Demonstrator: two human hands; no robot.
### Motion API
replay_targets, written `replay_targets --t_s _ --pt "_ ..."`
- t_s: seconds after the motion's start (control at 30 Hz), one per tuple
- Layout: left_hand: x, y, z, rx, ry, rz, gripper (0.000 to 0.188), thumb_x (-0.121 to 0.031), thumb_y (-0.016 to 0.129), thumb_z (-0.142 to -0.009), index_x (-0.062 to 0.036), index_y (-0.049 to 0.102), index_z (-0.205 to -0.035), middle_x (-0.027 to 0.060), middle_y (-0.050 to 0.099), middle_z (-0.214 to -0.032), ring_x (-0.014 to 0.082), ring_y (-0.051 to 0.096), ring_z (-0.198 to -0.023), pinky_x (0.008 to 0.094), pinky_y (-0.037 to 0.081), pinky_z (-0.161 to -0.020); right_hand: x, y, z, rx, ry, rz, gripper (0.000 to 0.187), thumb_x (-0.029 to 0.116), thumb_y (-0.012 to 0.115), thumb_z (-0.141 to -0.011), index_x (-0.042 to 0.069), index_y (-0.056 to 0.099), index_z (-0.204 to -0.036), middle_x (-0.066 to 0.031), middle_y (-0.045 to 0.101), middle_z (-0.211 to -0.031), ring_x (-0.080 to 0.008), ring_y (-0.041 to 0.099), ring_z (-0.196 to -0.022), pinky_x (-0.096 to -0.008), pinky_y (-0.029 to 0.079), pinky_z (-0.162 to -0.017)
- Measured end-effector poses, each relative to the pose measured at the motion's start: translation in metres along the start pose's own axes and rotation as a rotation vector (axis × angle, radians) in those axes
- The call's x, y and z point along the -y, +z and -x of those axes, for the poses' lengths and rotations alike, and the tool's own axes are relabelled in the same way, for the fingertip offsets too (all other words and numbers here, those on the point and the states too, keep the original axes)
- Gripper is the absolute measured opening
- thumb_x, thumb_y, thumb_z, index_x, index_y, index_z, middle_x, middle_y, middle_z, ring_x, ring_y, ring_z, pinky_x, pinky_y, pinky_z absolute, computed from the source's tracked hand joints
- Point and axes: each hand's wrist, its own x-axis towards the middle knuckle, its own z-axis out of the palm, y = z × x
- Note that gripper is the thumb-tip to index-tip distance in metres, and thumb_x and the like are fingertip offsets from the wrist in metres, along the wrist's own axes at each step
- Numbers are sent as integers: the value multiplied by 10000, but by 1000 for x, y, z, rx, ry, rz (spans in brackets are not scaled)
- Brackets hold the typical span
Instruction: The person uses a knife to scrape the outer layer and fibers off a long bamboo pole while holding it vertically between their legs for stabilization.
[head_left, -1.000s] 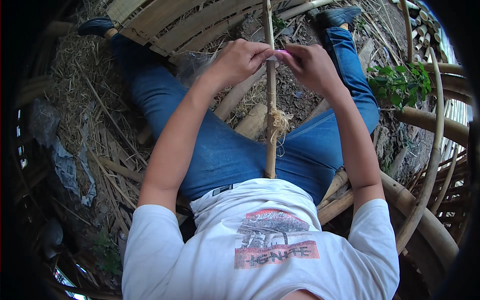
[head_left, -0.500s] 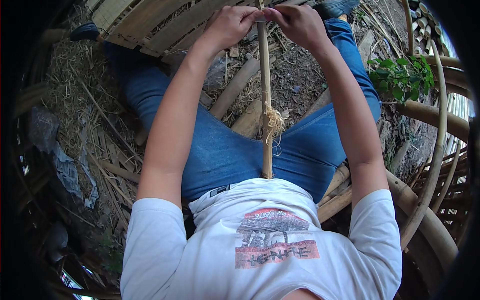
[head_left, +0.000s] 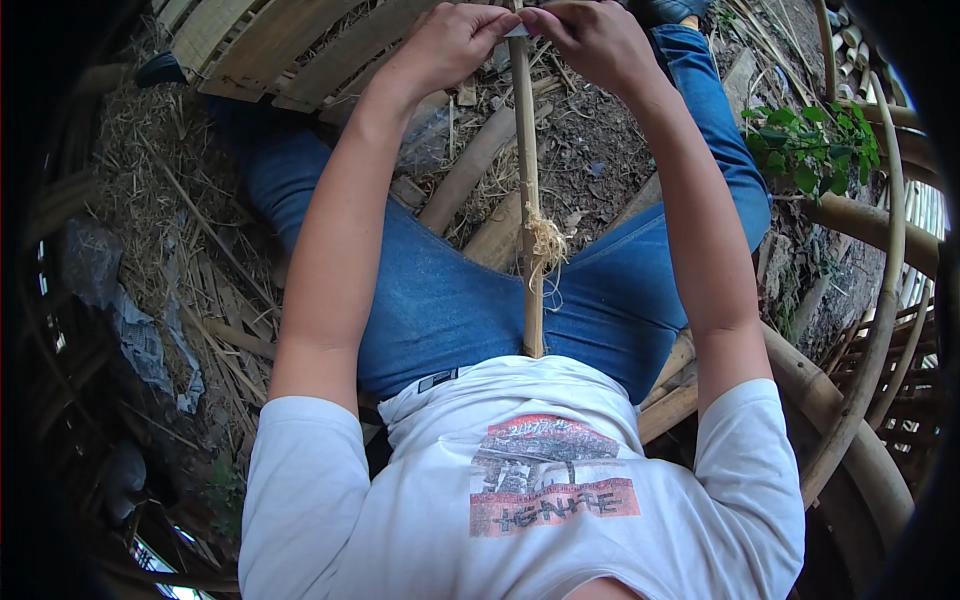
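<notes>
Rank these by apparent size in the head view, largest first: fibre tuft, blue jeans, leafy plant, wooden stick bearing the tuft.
1. Blue jeans
2. Wooden stick and leafy plant, unranked: the stick is longer, the plant broader.
3. Fibre tuft

I saw a white T-shirt [head_left: 420, 510] whose faded chest print [head_left: 555, 470] mixed red, grey and black, dark lettering crossing a red band. The jeans [head_left: 440, 310] were blue, the wooden stick [head_left: 527, 150] light tan, its fibre tuft [head_left: 545, 240] straw-yellow. Toward the right edge of the brown ground [head_left: 600, 150], a leafy plant [head_left: 815, 145] showed bright green.
</notes>
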Motion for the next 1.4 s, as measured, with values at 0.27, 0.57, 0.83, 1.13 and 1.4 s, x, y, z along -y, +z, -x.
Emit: replay_targets --t_s 0.27,0.57,0.83,1.13,1.4 --pt "-8 10 14 -22 19 121 423 -394 543 -1034 -19 731 -980 103 637 -675 173 606 -627 360 498 -615 4 -1 14 -30 -76 71 290 313 638 -951 70 782 -888 -167 709 -758 -320 691 -652 -405 538 -615" --pt "7 28 48 11 23 140 293 -336 573 -1018 -93 735 -1044 116 535 -571 215 549 -516 388 427 -542 7 17 48 11 -19 85 313 424 623 -955 161 792 -943 -98 673 -642 -300 682 -630 -418 547 -614" --pt "-12 35 78 2 102 28 280 -344 587 -1001 -114 745 -1024 136 571 -598 304 593 -559 412 458 -574 30 16 89 22 70 -19 293 402 627 -950 164 770 -855 -89 624 -583 -309 652 -591 -424 527 -574" --pt "2 22 40 -4 65 18 269 -320 581 -1007 -115 746 -1061 81 604 -623 217 595 -594 373 471 -589 7 19 50 -53 28 -1 277 392 638 -944 163 788 -898 -106 629 -592 -318 652 -589 -411 526 -574" --pt "39 6 -30 -105 85 -7 283 -305 578 -1021 -86 732 -1113 42 589 -638 114 541 -589 319 448 -570 -27 16 -15 -109 -65 37 290 362 619 -968 122 783 -957 -126 697 -709 -306 679 -634 -396 525 -592"
